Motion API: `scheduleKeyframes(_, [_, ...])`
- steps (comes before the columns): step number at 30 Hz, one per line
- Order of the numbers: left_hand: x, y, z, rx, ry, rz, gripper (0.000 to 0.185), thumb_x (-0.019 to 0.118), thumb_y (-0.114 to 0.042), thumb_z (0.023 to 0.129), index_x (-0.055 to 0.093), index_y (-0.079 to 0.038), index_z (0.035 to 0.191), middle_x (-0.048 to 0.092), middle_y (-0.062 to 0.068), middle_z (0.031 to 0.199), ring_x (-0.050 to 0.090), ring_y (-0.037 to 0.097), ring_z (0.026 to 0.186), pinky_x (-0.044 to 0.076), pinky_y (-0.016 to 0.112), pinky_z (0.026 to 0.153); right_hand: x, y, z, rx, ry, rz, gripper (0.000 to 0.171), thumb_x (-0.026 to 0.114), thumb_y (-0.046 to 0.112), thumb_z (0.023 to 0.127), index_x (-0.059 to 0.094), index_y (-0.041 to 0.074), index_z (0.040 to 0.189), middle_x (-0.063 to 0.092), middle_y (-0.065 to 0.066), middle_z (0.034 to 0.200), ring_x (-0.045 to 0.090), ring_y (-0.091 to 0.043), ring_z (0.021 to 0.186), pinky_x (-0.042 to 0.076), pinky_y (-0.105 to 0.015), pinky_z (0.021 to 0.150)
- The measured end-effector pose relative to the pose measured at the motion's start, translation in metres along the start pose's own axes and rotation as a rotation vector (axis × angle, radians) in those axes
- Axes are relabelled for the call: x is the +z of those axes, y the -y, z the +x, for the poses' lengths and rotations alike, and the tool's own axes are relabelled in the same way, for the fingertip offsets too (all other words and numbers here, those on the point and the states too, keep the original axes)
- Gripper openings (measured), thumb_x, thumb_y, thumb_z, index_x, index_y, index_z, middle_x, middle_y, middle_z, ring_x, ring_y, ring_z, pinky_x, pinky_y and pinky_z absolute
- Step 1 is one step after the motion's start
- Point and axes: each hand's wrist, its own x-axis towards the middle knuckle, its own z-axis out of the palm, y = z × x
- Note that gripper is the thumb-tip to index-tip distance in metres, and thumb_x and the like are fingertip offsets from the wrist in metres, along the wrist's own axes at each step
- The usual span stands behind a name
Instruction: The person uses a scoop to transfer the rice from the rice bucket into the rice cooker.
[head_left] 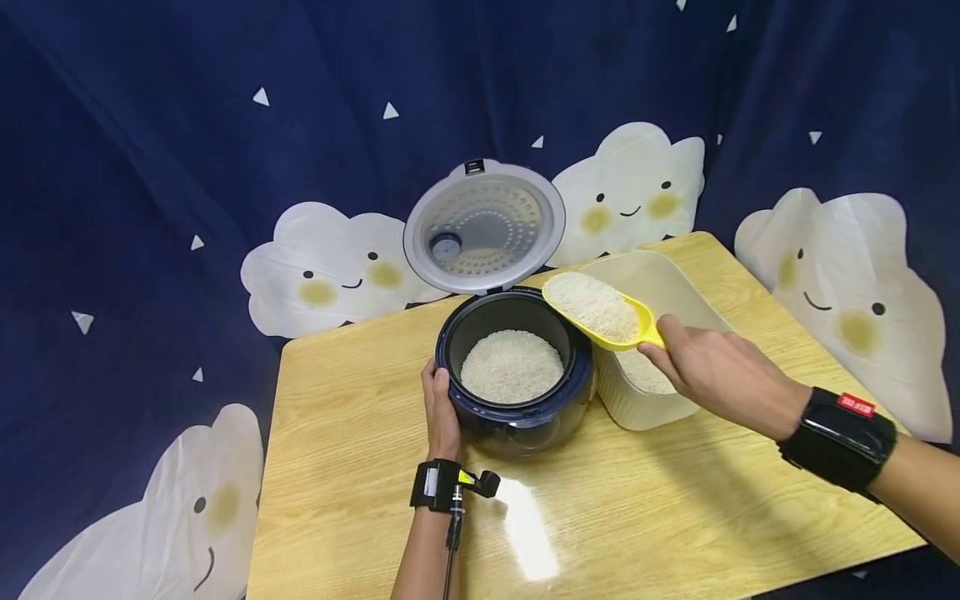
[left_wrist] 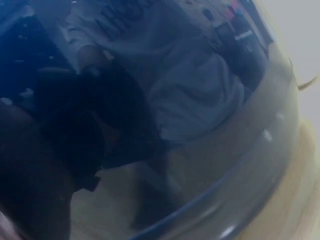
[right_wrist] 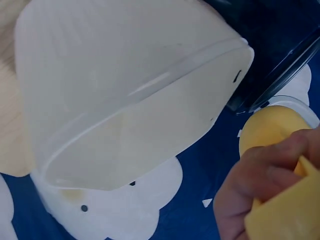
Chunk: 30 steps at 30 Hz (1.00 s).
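A dark blue rice cooker (head_left: 525, 433) stands on the table with its lid (head_left: 483, 227) raised. White rice (head_left: 512, 367) lies inside its pot. My left hand (head_left: 441, 412) rests against the cooker's left side; in the left wrist view only the cooker's glossy wall (left_wrist: 200, 150) fills the picture. My right hand (head_left: 701, 367) grips the handle of a yellow scoop (head_left: 645, 321), heaped with rice (head_left: 592, 304), over the cooker's right rim. In the right wrist view the right hand (right_wrist: 265, 182) curls round the yellow handle (right_wrist: 287, 212), beside the cream bin.
A cream plastic bin (head_left: 626, 408) with rice in it stands right beside the cooker. Both are on a light wood table (head_left: 352, 433). Behind hangs a dark blue curtain (head_left: 337, 142) with white smiling clouds.
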Motion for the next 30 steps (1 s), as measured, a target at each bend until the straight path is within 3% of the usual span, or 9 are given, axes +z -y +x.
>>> scheduleKeyframes(4, [-0.002,0.000,0.003,-0.010,0.013,-0.004,0.057,0.040,-0.045,0.099,0.040,-0.026,0.153,0.045,0.004,0.157,0.039,0.023,0.146,0.021,0.045,0.126,0.001,0.008,0.009,-0.015,0.011,-0.010,0.028,0.062,0.031,0.102,0.046,0.011,0.089,0.036,0.006,0.061,0.034,-0.010,0.051,0.027,-0.027,0.044])
scheduleKeyframes(15, [0.002,0.002,0.004,0.066,0.018,-0.020,0.062,0.039,-0.041,0.097,0.040,-0.019,0.155,0.047,0.010,0.158,0.043,0.027,0.144,0.027,0.043,0.122,0.013,0.030,0.034,-0.041,0.083,-0.017,0.029,0.057,0.036,0.104,0.048,0.012,0.092,0.046,0.002,0.064,0.045,-0.016,0.051,0.031,-0.031,0.043])
scheduleKeyframes(22, [0.003,0.001,0.004,0.071,-0.011,-0.036,0.062,0.042,-0.039,0.096,0.044,-0.016,0.154,0.050,0.011,0.155,0.046,0.026,0.140,0.031,0.037,0.120,0.025,0.036,0.041,-0.115,0.044,-0.068,0.029,0.061,0.035,0.102,0.049,0.010,0.094,0.051,-0.003,0.065,0.054,-0.023,0.050,0.039,-0.039,0.041])
scheduleKeyframes(30, [0.000,0.002,0.004,0.070,-0.030,-0.034,0.062,0.043,-0.040,0.095,0.045,-0.017,0.153,0.051,0.011,0.154,0.048,0.026,0.139,0.032,0.039,0.120,0.034,0.039,0.047,-0.169,0.003,-0.126,0.034,0.064,0.036,0.100,0.047,0.008,0.091,0.046,-0.002,0.065,0.049,-0.023,0.045,0.038,-0.038,0.038])
